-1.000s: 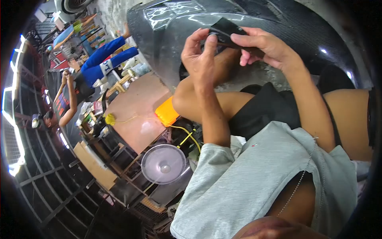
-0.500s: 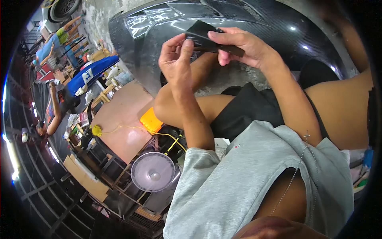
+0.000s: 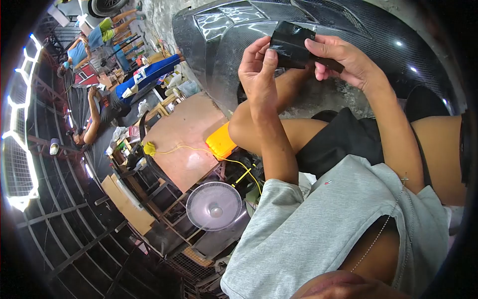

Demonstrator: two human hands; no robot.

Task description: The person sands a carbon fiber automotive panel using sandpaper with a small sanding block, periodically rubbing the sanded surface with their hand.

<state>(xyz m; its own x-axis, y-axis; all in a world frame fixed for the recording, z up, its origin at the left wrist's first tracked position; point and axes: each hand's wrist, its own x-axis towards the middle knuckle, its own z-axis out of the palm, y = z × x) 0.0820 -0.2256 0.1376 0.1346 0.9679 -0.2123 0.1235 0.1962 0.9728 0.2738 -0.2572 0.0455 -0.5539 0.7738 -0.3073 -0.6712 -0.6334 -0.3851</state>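
A small black, glossy rectangular sheet (image 3: 290, 42), wet-looking and possibly sandpaper, is held up between my two hands. My left hand (image 3: 261, 74) pinches its left edge, thumb in front and fingers curled behind. At the right, my right hand (image 3: 348, 62) grips it with the thumb on the near face. A dark brown strip (image 3: 329, 64) sticks out below that thumb; whether it is part of the sheet or a separate piece I cannot tell. Just beyond both hands lies a large, shiny carbon-fibre car panel (image 3: 239, 55) with vent-like slots.
A yellow-orange case (image 3: 220, 141) stands by my knee, near a pinkish board (image 3: 184, 134) crossed by a yellow cord. A round fan (image 3: 214, 206) is at lower left. Other people (image 3: 107, 112) are farther left among cluttered materials. A wheel (image 3: 107, 5) shows at the top.
The view has shifted, so everything sits farther right. The black sheet has turned to show more of its face. Both hands keep their hold on it.
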